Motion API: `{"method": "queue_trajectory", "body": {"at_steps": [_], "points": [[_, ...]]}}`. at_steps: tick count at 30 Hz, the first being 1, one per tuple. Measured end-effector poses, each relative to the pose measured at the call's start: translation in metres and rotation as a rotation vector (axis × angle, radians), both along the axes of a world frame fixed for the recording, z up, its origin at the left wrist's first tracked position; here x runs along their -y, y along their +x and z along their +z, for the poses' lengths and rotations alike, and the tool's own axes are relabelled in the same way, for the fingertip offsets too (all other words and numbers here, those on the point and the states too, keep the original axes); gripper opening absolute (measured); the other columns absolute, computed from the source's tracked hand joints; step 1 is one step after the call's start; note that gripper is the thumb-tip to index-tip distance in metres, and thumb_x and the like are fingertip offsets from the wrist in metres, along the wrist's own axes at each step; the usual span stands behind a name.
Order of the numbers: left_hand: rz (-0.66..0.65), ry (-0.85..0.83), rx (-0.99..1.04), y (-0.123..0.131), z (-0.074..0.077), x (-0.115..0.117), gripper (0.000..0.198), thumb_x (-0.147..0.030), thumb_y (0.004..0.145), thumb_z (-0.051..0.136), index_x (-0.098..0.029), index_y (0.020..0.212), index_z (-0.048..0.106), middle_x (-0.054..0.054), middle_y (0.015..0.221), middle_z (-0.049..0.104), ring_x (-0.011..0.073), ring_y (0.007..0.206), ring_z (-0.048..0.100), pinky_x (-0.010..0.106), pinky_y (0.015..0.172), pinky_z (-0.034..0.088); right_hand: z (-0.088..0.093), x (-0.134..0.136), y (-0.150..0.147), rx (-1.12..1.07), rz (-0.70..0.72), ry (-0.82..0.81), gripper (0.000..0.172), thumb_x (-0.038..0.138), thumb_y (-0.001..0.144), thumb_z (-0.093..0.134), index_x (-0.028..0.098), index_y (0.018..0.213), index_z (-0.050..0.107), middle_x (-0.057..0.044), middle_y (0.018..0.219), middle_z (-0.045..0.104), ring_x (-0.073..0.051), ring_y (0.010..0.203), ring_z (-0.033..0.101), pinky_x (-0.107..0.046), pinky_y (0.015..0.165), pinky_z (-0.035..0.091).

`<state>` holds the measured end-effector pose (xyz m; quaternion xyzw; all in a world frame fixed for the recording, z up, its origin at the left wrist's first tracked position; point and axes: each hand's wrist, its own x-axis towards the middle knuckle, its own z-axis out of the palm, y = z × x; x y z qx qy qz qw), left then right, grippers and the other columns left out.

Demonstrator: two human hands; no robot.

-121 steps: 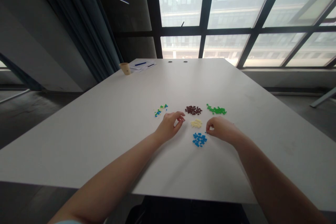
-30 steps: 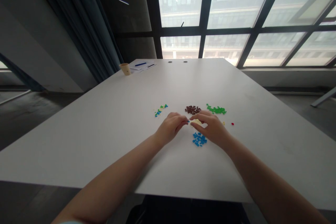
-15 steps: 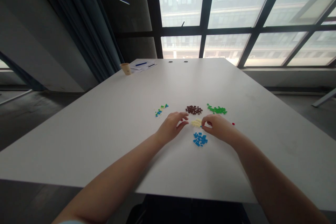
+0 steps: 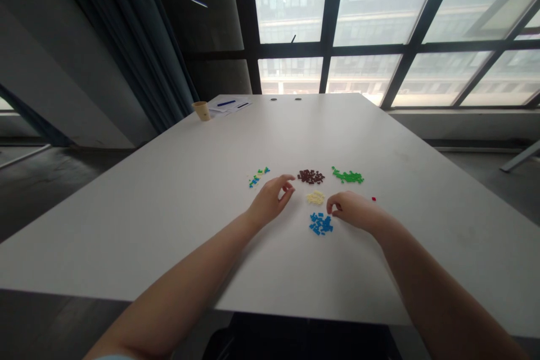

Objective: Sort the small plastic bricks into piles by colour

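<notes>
My left hand [image 4: 272, 198] hovers over the table with thumb and fingers apart and nothing visible between them. It is nearest the pile of small dark brown bricks [image 4: 311, 176], just left of it. My right hand [image 4: 352, 208] is at the upper right edge of the pile of small blue bricks [image 4: 321, 224]. Its fingers are curled in towards the thumb; whatever the tips hold, if anything, is hidden. Between the hands lies a small pile of cream bricks [image 4: 315, 197]. Left of my left hand are joined green, blue and cream pieces [image 4: 256, 179].
Green bricks [image 4: 348, 175] lie in a pile beyond my right hand, and one red piece [image 4: 373, 198] is beside it. On the white table's [image 4: 177, 197] far left stand a paper cup [image 4: 202, 111] and papers [image 4: 236, 106] with a blue pen [image 4: 226, 103].
My right hand has moved from the cream pile towards the blue pile; the blue brick earlier at its fingertips is out of sight. My left hand has drawn away to the left.
</notes>
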<state>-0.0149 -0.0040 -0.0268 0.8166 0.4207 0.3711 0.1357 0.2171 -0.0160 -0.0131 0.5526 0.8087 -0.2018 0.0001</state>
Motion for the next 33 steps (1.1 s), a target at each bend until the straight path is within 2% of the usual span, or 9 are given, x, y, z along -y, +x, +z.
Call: {"method": "queue_trajectory", "body": {"at_steps": [8,14,20,25,29,33], "points": [[0.351,-0.081,0.332,-0.035,-0.008,-0.035,0.02,-0.028,0.079,0.045,-0.02,0.096,0.05,0.002,0.077,0.063,0.0122,0.068,0.057,0.022,0.057,0.04,0.002,0.004,0.0,-0.042,-0.007,-0.034,0.022,0.01,0.067,0.052,0.023,0.075,0.068,-0.001,0.07,0.059,-0.012,0.061,0.052,-0.022,0.055,0.033],[0.403,-0.151,0.433,-0.044,-0.019,-0.048,0.02,-0.029,0.077,0.045,-0.02,0.094,0.05,0.002,0.075,0.062,0.012,0.067,0.056,0.023,0.057,0.04,0.003,0.004,0.001,-0.052,0.003,-0.027,0.024,0.01,0.068,0.05,0.023,0.076,0.068,-0.002,0.069,0.059,-0.012,0.061,0.052,-0.021,0.056,0.033],[0.363,-0.165,0.385,-0.039,-0.02,-0.045,0.022,-0.028,0.077,0.045,-0.02,0.097,0.049,0.001,0.075,0.062,0.0117,0.066,0.055,0.022,0.056,0.041,0.003,0.005,0.0,-0.059,0.005,-0.024,0.025,0.008,0.067,0.05,0.023,0.076,0.068,-0.002,0.07,0.059,-0.012,0.061,0.052,-0.021,0.056,0.033],[0.404,-0.126,0.359,-0.047,-0.023,-0.051,0.022,-0.027,0.079,0.043,-0.02,0.099,0.05,0.003,0.081,0.062,0.0132,0.07,0.056,0.025,0.061,0.044,0.001,0.004,0.001,-0.043,-0.015,-0.01,0.025,0.009,0.067,0.05,0.023,0.077,0.068,-0.002,0.071,0.059,-0.012,0.061,0.052,-0.021,0.056,0.034],[0.442,-0.031,0.163,-0.055,-0.028,-0.059,0.025,-0.021,0.079,0.041,-0.02,0.101,0.053,0.009,0.101,0.06,0.0185,0.092,0.054,0.037,0.081,0.043,0.001,0.004,0.001,-0.037,-0.013,-0.003,0.025,0.01,0.067,0.048,0.023,0.077,0.067,-0.003,0.072,0.061,-0.013,0.063,0.052,-0.022,0.058,0.034],[0.431,-0.092,-0.094,-0.052,-0.037,-0.063,0.037,-0.019,0.079,0.043,-0.025,0.115,0.049,0.009,0.121,0.053,0.0254,0.117,0.041,0.048,0.094,0.032,0.004,0.005,-0.001,-0.027,-0.02,-0.001,0.025,0.012,0.068,0.047,0.022,0.079,0.067,-0.003,0.073,0.061,-0.013,0.063,0.052,-0.023,0.058,0.034]]}}
